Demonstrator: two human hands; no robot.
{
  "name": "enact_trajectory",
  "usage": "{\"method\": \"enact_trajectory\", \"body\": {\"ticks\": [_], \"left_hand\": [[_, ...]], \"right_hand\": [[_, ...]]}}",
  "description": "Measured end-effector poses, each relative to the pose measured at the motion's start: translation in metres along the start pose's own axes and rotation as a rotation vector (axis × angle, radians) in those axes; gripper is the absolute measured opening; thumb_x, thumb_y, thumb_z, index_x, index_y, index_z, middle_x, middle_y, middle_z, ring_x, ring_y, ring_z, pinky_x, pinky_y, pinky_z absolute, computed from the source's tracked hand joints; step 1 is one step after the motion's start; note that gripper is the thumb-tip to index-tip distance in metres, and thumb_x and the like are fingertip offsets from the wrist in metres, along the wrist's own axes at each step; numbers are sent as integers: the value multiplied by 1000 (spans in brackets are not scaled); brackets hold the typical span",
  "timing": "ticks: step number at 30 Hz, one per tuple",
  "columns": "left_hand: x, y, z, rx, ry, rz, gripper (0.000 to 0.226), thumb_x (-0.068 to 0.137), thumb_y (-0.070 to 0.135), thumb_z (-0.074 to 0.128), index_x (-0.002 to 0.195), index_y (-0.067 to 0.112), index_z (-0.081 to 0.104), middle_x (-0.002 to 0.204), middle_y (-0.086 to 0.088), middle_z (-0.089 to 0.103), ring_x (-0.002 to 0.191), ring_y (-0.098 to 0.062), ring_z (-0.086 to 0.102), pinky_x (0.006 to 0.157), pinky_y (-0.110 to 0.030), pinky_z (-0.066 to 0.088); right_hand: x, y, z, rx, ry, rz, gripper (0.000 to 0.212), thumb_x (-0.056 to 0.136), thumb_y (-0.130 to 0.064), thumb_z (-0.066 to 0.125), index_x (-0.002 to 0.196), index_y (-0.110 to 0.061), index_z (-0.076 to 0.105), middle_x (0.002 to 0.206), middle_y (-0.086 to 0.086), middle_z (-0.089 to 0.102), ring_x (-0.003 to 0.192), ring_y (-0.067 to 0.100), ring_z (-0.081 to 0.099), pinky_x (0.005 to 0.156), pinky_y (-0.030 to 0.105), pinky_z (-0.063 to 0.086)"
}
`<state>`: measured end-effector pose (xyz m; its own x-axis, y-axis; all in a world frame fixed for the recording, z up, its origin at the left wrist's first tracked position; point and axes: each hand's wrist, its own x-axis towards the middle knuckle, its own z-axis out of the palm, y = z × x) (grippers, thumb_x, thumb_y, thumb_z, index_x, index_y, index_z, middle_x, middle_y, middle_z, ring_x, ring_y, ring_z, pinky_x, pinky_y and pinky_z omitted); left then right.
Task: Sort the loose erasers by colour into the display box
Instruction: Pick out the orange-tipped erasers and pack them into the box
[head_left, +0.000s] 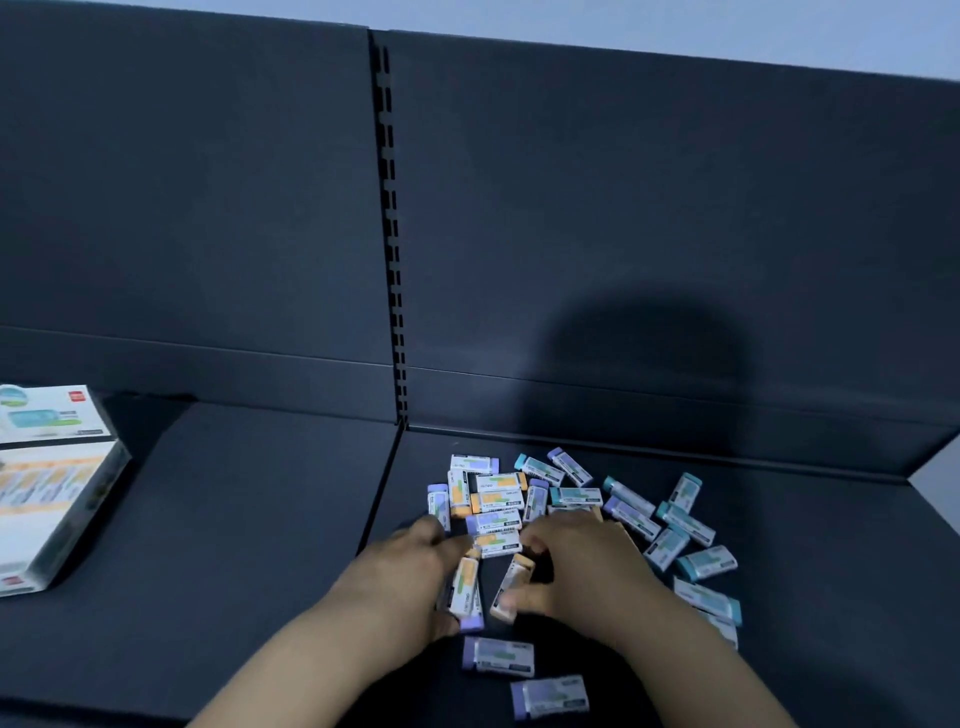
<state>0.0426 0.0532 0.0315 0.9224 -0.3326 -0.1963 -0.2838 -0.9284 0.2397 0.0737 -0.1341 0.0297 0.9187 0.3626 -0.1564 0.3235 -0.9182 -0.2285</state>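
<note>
Orange eraser (464, 582) gripped in left hand (405, 577), lower centre; right hand (576, 566) pinches second orange eraser (511, 590); best collect oranges together.

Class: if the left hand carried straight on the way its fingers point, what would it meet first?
Probably the orange eraser lying flat just beyond the fingertips of the left hand; depth is unclear from this one view.
</note>
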Motion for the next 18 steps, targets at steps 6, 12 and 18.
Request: {"method": "enact_trajectory", "body": {"ticks": [6,12,18], "left_hand": [[9,-4,0,-42,-3,57,71,81,47,64,141,31,31,136,7,32,128,-13,34,102,-22,34],[1,-15,3,-119,140,126,67,80,44,64,136,31,30,136,14,34,127,-7,33,102,-17,29],[-11,-30,6,-199,233,219,73,73,51,63,138,40,33,134,22,36,124,-2,34,102,-19,29]], "right_hand": [[-6,-10,7,-94,-54,6,55,69,-59,63,111,-26,51,118,-4,51,114,18,42,94,36,35],[-20,-16,8,84,64,-35,61,71,-52,62,126,-32,44,122,-13,46,116,10,38,98,27,31],[-32,-37,17,190,193,-84,68,65,-50,59,128,-30,45,121,-14,46,113,7,40,96,23,33]]}}
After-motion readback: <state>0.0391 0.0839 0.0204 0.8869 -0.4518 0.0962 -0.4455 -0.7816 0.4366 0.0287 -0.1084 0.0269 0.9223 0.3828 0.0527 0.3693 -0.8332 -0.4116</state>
